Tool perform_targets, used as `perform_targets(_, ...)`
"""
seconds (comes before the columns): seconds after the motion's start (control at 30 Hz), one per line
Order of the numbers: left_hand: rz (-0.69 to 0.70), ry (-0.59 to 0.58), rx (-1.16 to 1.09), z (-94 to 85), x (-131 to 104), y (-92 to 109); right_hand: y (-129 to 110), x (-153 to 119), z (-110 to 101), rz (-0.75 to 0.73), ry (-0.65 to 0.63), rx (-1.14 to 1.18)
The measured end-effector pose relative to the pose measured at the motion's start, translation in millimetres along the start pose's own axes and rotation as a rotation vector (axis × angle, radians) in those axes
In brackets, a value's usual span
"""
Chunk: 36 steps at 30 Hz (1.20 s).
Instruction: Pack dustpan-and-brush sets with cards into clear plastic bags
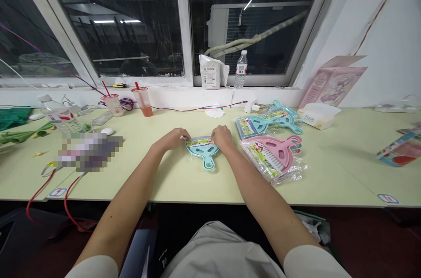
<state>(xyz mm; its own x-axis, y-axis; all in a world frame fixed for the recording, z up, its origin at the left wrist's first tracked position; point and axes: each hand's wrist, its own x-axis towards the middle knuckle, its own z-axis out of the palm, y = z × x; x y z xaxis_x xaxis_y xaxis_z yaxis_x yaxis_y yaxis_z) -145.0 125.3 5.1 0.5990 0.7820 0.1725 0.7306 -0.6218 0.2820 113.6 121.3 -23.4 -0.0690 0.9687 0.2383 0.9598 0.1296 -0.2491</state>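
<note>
A light blue mini dustpan and brush set in a clear plastic bag lies on the table in front of me, its handle with the round hole pointing toward me. With closed fingers, my left hand holds the upper left corner of the bag. My right hand is closed on the upper right corner, and its fingertips are partly hidden. To the right of my right hand lie bagged pink dustpan sets, one on another. Behind them are bagged blue dustpan sets.
Two drink cups with red straws, one a clear cup, stand at the back left near a plastic bottle. At the back right are a tissue pack and a pink box. A water bottle stands on the windowsill.
</note>
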Motion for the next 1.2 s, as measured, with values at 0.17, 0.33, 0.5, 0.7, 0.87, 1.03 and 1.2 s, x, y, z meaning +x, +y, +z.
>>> perform_targets(0.17,-0.059,0.012,-0.018,-2.0,-1.1,-0.8,0.6,-0.2,0.7,0.015,0.011,0.014)
perform_targets(0.33,-0.07,0.008,-0.026,-4.7,-2.4,-2.2,-0.2,-0.6,1.0,0.034,0.02,-0.006)
perform_targets(0.5,0.077,0.025,0.117,-2.6,-3.0,5.8,-6.3,-0.7,-1.2,0.067,0.029,-0.054)
perform_targets(0.7,0.17,0.093,0.181,10.3,3.6,25.8,-17.6,-3.6,-5.7,-0.179,0.042,-0.058)
perform_targets(0.87,0.145,0.084,0.242,17.2,7.2,43.1,-25.1,-7.4,1.0,-0.437,-0.065,0.048)
perform_targets(1.03,0.074,0.029,0.325,21.3,8.8,49.9,-24.9,-5.6,5.4,-0.388,-0.122,0.058)
perform_targets(1.2,0.081,0.032,0.368,22.2,9.4,47.1,-23.2,-3.7,1.1,-0.356,-0.133,0.082)
